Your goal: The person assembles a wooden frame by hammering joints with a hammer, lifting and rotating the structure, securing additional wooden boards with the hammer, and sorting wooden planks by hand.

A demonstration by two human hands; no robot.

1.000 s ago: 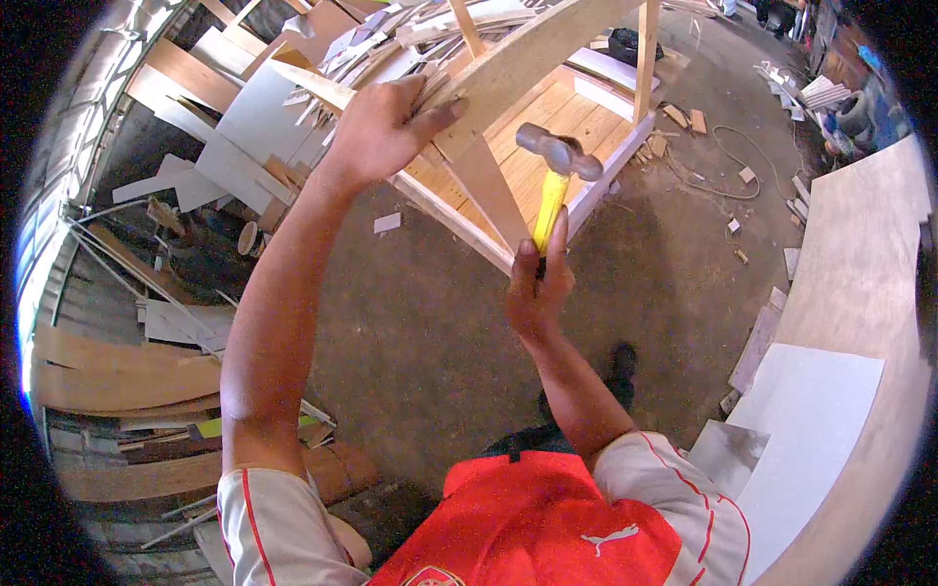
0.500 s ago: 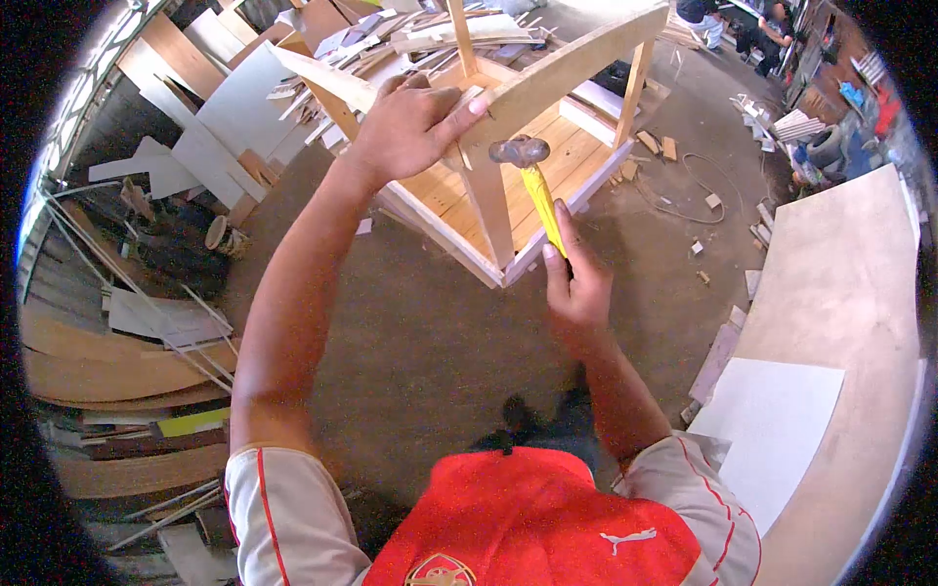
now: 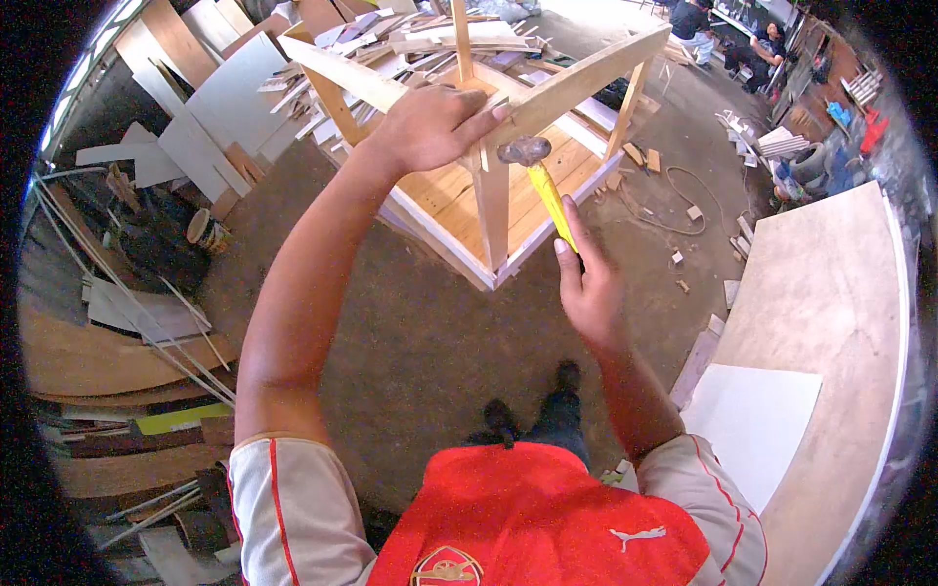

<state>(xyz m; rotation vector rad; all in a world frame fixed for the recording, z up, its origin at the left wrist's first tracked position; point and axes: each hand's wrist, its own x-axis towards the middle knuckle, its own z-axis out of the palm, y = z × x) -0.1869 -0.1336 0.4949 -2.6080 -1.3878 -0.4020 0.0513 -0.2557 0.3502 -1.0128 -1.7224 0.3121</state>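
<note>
A wooden frame (image 3: 494, 210) with upright posts and a slatted base stands in front of me. My left hand (image 3: 426, 127) is wrapped over its near top corner, where two rails meet a post, with the thumb pointing right along the rail. Whether a nail is under those fingers I cannot tell. My right hand (image 3: 592, 286) grips a hammer (image 3: 553, 203) by its yellow handle. The metal head is just right of the near post, slightly below the top rail, close to my left thumb.
Wood offcuts (image 3: 469, 39) lie piled behind the frame. Large boards (image 3: 210, 107) lean at the left, near a bucket (image 3: 205, 230). A long plywood sheet (image 3: 816, 283) and a white panel (image 3: 752, 420) lie at the right. Two people (image 3: 754, 57) sit far back right.
My view has shifted slightly. The left hand appears a little further right on the corner, and the hammer stays beside the post, a little lower and further right with my right hand.
</note>
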